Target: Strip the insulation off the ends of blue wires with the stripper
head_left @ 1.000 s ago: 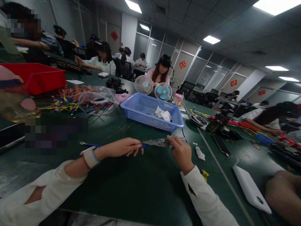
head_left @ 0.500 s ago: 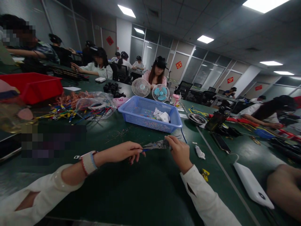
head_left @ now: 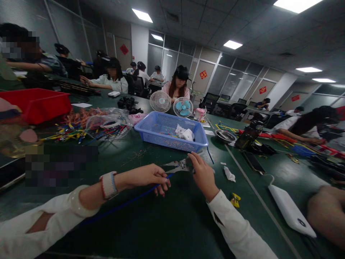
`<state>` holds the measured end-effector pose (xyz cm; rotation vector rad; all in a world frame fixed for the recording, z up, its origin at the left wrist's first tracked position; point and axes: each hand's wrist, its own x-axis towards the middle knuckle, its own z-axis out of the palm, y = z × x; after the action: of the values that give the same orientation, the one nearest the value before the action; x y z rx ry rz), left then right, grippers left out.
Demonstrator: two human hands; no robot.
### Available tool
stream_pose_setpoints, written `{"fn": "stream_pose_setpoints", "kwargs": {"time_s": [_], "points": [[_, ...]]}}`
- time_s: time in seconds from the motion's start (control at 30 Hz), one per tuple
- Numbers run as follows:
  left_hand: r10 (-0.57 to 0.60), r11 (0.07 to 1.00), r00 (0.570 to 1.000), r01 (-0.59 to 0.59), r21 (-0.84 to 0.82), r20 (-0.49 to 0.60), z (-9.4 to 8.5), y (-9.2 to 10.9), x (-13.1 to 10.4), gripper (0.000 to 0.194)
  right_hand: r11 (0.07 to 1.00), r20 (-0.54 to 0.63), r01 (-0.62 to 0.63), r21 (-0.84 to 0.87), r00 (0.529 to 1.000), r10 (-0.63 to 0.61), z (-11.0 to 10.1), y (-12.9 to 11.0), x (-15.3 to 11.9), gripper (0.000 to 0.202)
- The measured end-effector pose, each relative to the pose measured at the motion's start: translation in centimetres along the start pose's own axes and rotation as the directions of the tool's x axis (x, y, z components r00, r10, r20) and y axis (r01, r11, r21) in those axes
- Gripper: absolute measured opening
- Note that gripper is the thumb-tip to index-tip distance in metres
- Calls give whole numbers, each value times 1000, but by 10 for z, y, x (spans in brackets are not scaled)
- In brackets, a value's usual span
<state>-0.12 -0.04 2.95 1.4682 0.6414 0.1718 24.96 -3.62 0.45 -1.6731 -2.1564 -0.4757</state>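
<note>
Between the fingers of my left hand (head_left: 155,177) runs a blue wire (head_left: 126,203); its tail trails down to the left under my forearm. The wire's short front end reaches the jaws of a pair of wire strippers (head_left: 178,166). My right hand (head_left: 202,173) is closed around the strippers' handles, which it mostly hides. The tool's jaws point left and look parted, with the wire at the lower jaw. Whether the wire lies between the jaws I cannot tell. Fine wire scraps (head_left: 140,153) lie on the green table behind my left hand.
Behind my hands stands a blue plastic basket (head_left: 172,143) holding white crumpled paper. Left are a heap of coloured wires (head_left: 71,133) and a red bin (head_left: 40,104). Right lie a crumpled tissue (head_left: 229,174), a yellow wrapper (head_left: 235,200) and a white power bank (head_left: 291,210). A co-worker's arm is at far right.
A long blue wire now shows below my left forearm. My left hand has shifted slightly right, and the strippers' jaws appear wider apart.
</note>
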Motion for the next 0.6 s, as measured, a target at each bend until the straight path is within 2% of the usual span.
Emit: {"fn": "stream_pose_setpoints", "kwargs": {"time_s": [0.13,0.37,0.6], "points": [[5,993,999,-11,-117,-53,8,-10,2,31,998,-22,56,27,998,-56,5,-4,0,75],[33,967,996,-53,-249,-85,19,-19,5,30,998,-19,62,-10,998,-62,14,-12,-2,70],[22,948,996,-48,-314,-85,21,-23,5,29,991,5,69,-119,998,-69,11,-16,-3,52]]}}
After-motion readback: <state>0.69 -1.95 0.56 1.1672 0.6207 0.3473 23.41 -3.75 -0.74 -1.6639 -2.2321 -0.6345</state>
